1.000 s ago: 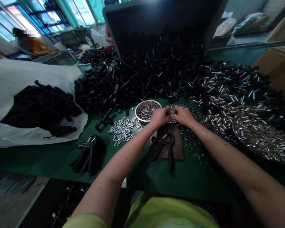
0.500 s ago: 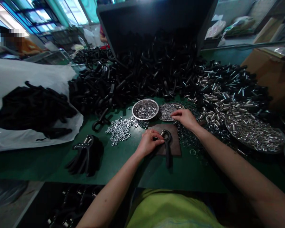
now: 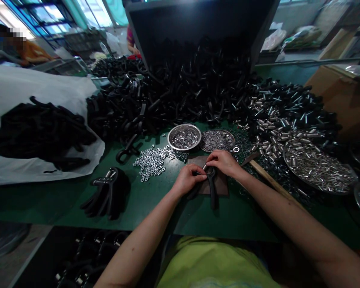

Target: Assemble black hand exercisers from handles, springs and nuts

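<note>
My left hand (image 3: pixel 188 178) grips a black clamp-like part (image 3: pixel 213 192) with a curved handle, which lies over a brown square pad (image 3: pixel 225 186). A small metal spring (image 3: pixel 204 166) shows at its top, between my two hands. My right hand (image 3: pixel 223 162) is closed at the upper end of that part, fingertips pinched together. Whatever sits in that pinch is too small or hidden to make out. Just beyond the hands stand a metal bowl (image 3: pixel 169 138) of small rings and a shallow dish (image 3: pixel 203 148) of tiny metal pieces.
Loose nuts (image 3: pixel 152 162) lie left of the pad. Assembled black clamps (image 3: pixel 108 192) stand together farther left, near a white sack (image 3: pixel 6 86). Black parts (image 3: pixel 180 88) are heaped behind. Springs (image 3: pixel 270 136), a pin tray (image 3: pixel 321 170) and a wooden-handled hammer (image 3: pixel 268 178) are at right. Co-workers sit beyond.
My right hand has moved from the shallow dish back toward me, to the top of the clamp. My left hand keeps its hold. The hammer's handle now shows beside my right forearm.
</note>
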### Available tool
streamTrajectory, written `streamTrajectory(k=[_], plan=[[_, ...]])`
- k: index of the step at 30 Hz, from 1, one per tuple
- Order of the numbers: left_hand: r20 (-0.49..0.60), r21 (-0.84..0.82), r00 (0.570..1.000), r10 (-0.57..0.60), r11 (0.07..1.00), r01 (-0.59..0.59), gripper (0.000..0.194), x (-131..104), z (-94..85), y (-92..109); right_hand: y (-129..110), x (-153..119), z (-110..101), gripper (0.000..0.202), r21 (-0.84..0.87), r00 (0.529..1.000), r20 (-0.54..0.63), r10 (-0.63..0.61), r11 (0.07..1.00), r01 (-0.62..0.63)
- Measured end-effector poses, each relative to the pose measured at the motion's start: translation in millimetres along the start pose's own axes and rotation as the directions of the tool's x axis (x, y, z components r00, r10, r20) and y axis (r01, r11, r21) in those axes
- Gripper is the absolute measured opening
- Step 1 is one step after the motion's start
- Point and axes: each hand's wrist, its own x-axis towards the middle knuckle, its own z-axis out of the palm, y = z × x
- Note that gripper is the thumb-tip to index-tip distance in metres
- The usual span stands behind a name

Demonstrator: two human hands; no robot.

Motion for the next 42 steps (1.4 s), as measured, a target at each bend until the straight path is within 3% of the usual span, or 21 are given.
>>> streamTrajectory(k=[7,12,15,19,22,24,28,30,33,35,37,40,42], plan=[[-0.002,0.021,1.000,0.008,1.000,-0.008,0.011,1,0.4,-4,-2,10,0,0.002,-0.066,0.995,0.081,0.063,0.996,-0.058],[0.023,0.068,0.990,-0.138,0.988,0.136,0.014,7,-0.1,3,2,26,4,0.007,-0.064,0.973,0.192,0.131,0.991,-0.121],[0.047,0.091,0.979,-0.200,0.977,0.195,0.014,10,-2.4,6,-2,21,2,0.012,-0.053,0.974,0.198,0.107,0.994,-0.098],[0.074,0.070,0.985,-0.155,0.986,0.150,0.013,9,-5.1,7,-1,-18,-18,0.023,-0.077,0.993,0.075,0.089,0.994,-0.083],[0.082,0.075,0.980,-0.179,0.982,0.173,0.012,12,-4.9,7,17,-65,-44,0.019,-0.213,0.991,-0.090,0.095,0.971,-0.112],[0.108,0.097,0.972,-0.206,0.976,0.196,0.011,16,-4.5,7,34,-99,-60,0.019,-0.363,0.976,-0.187,0.113,0.915,-0.176],[0.140,0.125,0.967,-0.212,0.973,0.195,0.011,22,-4.2,8,61,-154,-72,0.030,-0.617,0.928,-0.293,0.231,0.695,-0.368],[0.119,0.144,0.976,-0.182,0.976,0.164,0.011,17,-3.1,11,69,-169,-70,0.033,-0.650,0.905,-0.301,0.300,0.630,-0.425],[-0.004,0.333,1.000,-0.007,0.943,0.008,0.010,-3,1.5,20,72,-171,-68,0.031,-0.643,0.882,-0.348,0.319,0.603,-0.472],[-0.062,0.551,0.989,0.135,0.831,-0.079,0.014,-19,5.6,27,61,-165,-70,0.032,-0.580,0.872,-0.375,0.315,0.654,-0.485],[-0.055,0.716,0.980,0.193,0.692,-0.097,0.022,-33,9.2,34,38,-155,-73,0.035,-0.385,0.875,-0.348,0.336,0.800,-0.461],[0.009,0.822,0.985,0.175,0.559,-0.107,0.031,-45,12.9,41,-13,-139,-73,0.043,0.021,0.893,-0.335,0.302,0.950,-0.313],[0.063,0.837,0.988,0.141,0.531,-0.130,0.035,-47,15.0,42,-40,-129,-66,0.047,0.079,0.877,-0.437,0.200,0.980,-0.184]])
